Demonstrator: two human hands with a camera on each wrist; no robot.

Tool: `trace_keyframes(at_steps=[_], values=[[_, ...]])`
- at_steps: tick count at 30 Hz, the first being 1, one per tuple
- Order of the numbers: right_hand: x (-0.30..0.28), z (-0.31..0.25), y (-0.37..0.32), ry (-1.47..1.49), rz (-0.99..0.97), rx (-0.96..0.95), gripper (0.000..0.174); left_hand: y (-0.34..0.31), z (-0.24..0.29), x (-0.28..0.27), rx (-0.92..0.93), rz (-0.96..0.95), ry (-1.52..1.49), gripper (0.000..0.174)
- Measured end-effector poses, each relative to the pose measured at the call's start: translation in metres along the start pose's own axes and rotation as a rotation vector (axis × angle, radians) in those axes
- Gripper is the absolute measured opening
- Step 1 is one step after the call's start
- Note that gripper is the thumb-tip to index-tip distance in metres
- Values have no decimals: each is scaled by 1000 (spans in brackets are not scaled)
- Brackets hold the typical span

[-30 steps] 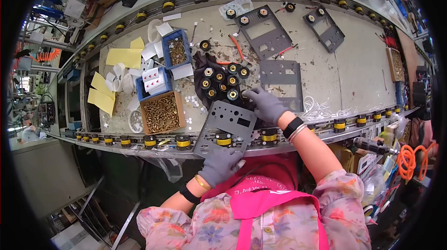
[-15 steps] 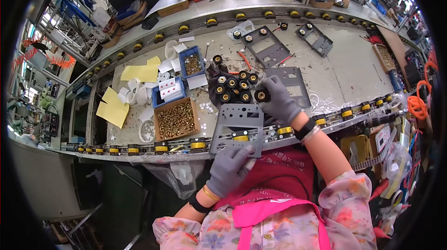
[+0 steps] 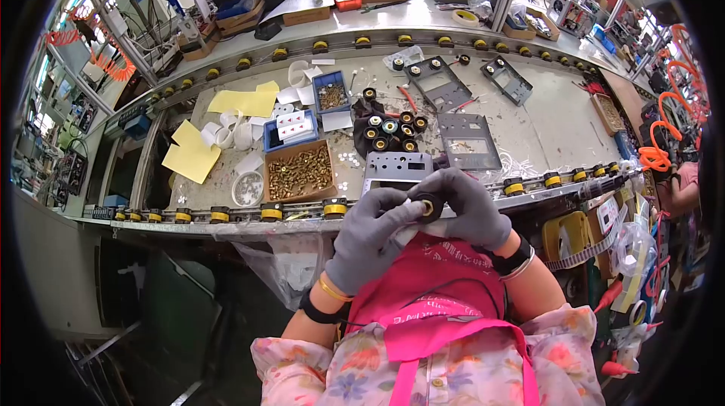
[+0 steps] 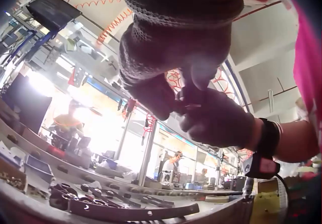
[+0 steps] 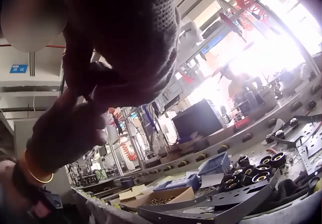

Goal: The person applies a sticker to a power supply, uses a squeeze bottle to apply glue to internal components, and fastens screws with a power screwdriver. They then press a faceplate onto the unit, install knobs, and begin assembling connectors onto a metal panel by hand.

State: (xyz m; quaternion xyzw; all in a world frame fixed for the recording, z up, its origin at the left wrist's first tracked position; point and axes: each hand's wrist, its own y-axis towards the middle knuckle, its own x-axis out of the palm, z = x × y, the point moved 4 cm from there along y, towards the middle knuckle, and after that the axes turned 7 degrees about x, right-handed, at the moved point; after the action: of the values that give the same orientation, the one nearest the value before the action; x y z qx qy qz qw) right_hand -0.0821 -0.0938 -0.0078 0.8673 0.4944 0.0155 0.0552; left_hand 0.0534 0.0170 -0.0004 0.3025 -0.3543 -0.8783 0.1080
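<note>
Both gloved hands meet in front of my chest around a black round fitting with a brass centre [image 3: 432,208]. My right hand [image 3: 477,211] grips its rim from the right and above. The left hand [image 3: 368,238] comes from the other side, thumb and fingers pinching at the brass centre. A pale bit shows below the left fingers. In the left wrist view the fingers of the left hand [image 4: 171,53] and right hand [image 4: 216,116] come together; the fitting is mostly hidden there. Just beyond the hands, a grey punched metal panel [image 3: 397,163] lies at the bench's near edge.
Several similar black fittings [image 3: 389,126] sit on dark cloth behind the panel. A cardboard box of brass parts [image 3: 300,170] and blue bins [image 3: 332,92] stand left. More grey panels [image 3: 470,140] lie right and back. Yellow-banded rollers [image 3: 334,209] line the near edge.
My right hand has lifted a black fitting from beside the cluster and brought it toward my chest. The left hand has let go of the grey panel and joined it. The head view has tilted up.
</note>
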Motion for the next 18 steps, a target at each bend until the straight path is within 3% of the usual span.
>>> trace_keyframes(at_steps=[1,4,5,8,9,12,14,16,18], values=[[-1,2,-2,53,-95,33,50,-1,2,-2,-21,-16,-34,28],[0,4,-3,109,-285,41,57,4,16,-10,143,-136,99,29],[3,6,-6,271,-319,166,57,5,16,-11,176,-172,114,27],[10,5,-4,590,-257,160,52,9,17,-14,139,-137,48,27],[10,11,-2,508,-181,97,45,7,11,-13,6,-65,-51,27],[15,10,0,376,64,340,39,-12,-8,9,-392,198,-446,26],[21,4,11,161,155,148,33,-25,-24,28,-646,427,-850,25],[12,5,21,-325,299,-187,33,-25,-36,44,-662,573,-1090,24],[10,-6,23,-524,313,-191,34,-20,-44,53,-638,684,-1333,22]])
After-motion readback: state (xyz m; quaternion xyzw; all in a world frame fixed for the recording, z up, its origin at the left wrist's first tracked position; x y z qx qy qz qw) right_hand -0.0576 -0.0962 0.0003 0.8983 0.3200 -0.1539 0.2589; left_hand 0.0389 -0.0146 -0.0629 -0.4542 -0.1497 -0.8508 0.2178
